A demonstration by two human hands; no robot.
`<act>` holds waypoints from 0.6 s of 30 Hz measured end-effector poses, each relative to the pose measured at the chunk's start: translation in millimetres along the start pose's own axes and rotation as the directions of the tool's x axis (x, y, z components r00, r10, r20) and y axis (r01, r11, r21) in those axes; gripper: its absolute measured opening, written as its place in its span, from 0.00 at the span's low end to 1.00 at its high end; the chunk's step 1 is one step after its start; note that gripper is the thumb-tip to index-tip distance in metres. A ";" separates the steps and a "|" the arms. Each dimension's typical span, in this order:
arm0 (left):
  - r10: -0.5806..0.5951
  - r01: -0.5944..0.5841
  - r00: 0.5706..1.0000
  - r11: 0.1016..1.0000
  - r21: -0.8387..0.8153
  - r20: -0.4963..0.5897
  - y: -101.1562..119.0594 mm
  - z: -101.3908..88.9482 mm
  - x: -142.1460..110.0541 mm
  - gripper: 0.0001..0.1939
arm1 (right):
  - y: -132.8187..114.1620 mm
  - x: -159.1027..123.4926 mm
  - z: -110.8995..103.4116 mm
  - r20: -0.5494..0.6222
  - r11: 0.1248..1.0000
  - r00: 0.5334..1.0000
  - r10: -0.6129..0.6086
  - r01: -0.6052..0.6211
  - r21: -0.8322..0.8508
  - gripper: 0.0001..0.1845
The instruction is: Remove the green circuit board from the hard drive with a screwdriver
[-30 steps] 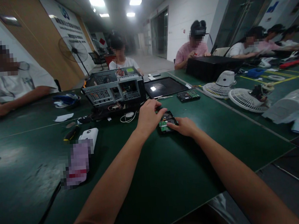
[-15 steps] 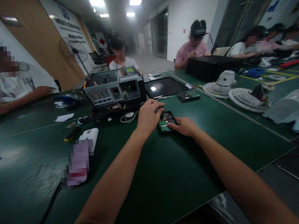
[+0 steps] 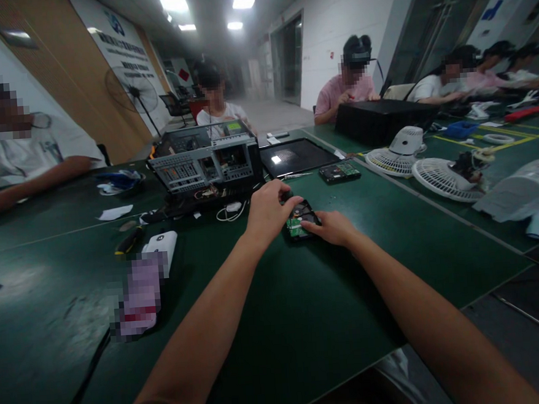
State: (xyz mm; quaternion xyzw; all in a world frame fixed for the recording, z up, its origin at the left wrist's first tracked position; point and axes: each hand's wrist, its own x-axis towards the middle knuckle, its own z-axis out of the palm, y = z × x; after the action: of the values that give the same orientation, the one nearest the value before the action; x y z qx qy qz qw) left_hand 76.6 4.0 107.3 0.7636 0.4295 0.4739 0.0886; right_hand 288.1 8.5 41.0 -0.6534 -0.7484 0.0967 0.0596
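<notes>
A hard drive (image 3: 295, 227) with a green circuit board and black casing lies on the green table in front of me. My right hand (image 3: 334, 227) grips its right side, the thumb resting over the board. Above the drive's left far corner, my left hand (image 3: 272, 211) is closed, thumb and fingers pinched around something dark and thin that I cannot make out. Its fingers partly cover the drive. A second hard drive (image 3: 340, 172) lies farther off, to the right.
An opened computer case (image 3: 206, 163) stands beyond my left hand, beside a black panel (image 3: 301, 155). A yellow-black screwdriver (image 3: 129, 241) and a white phone-like object (image 3: 167, 241) lie left. White fan parts (image 3: 450, 180) are on the right. Several people sit around the table.
My left fingers lifted and spread slightly half a second ago, and are now curled down again over the drive's corner. My right hand and the drive have stayed in place.
</notes>
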 end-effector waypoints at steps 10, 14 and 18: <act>0.086 -0.088 0.996 0.995 0.054 0.039 5.9 -7.2 2.7 0.06 | 0.9 0.5 1.8 -0.006 1.000 1.000 0.002 -0.002 -0.015 0.45; 0.083 -0.084 0.996 0.992 0.094 0.019 4.0 -7.5 2.6 0.09 | 0.3 0.4 2.0 -0.007 1.000 1.000 0.001 -0.001 -0.011 0.44; 0.115 -0.118 0.992 0.990 0.083 0.042 3.8 -7.3 2.7 0.11 | 0.6 0.5 2.0 -0.013 1.000 1.000 -0.009 0.009 -0.008 0.45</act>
State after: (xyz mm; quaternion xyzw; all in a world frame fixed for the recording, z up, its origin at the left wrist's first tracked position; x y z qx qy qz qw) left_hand 73.5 1.7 115.1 0.7992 0.4023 0.4451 0.0362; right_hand 288.3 8.9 38.8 -0.6508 -0.7514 0.0893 0.0625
